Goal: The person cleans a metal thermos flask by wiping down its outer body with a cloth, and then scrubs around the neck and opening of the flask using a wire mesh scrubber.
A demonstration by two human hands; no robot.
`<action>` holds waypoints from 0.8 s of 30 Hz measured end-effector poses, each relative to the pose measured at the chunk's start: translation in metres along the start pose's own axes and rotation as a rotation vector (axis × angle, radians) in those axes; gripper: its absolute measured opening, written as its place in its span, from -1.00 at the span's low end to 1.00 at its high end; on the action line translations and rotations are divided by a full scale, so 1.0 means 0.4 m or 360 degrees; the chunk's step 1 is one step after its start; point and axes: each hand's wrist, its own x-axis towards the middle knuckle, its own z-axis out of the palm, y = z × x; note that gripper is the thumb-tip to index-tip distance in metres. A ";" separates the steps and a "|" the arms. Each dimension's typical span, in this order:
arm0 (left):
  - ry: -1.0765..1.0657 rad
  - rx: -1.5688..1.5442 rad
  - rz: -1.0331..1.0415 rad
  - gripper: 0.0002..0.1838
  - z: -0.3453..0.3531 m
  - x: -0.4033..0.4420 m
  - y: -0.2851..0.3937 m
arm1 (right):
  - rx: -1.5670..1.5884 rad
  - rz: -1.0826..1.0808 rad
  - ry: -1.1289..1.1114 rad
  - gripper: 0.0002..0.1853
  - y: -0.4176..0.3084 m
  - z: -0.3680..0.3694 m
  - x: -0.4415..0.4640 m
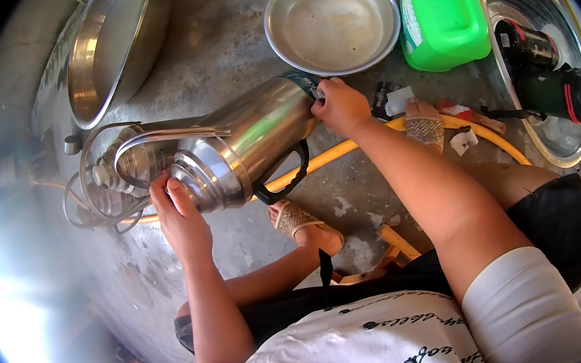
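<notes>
A shiny steel thermos flask (pixel 250 130) with a black side handle (pixel 295 176) and a wire carrying handle lies tilted across the space between my hands. My left hand (pixel 182 219) grips its stepped neck, thumb and fingers pressed round the metal. At the dark base end, my right hand (pixel 342 108) is closed, pressing a small grey wiry pad (pixel 320 96) against the flask's edge; the fingers hide most of this pad. Just beyond the neck is a second steel flask (pixel 128 159), partly covered by the first one's handle.
A steel basin (pixel 274 42) holds cloudy water. Another basin (pixel 136 56) stands tilted at left. A green jug (pixel 448 27) sits beside a large basin (pixel 564 157) holding dark flasks (pixel 548 92). A yellow hose (pixel 329 156) crosses the concrete floor near my sandalled feet.
</notes>
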 end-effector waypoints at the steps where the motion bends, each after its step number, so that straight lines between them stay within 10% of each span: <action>1: 0.0017 0.0018 0.0035 -0.50 0.000 -0.002 -0.001 | 0.0016 0.0031 0.0027 -0.79 0.009 0.004 0.004; 24: 0.0055 0.0025 0.0154 -0.50 0.004 -0.004 -0.001 | 0.0272 -0.0217 0.0003 -0.76 0.076 -0.008 0.013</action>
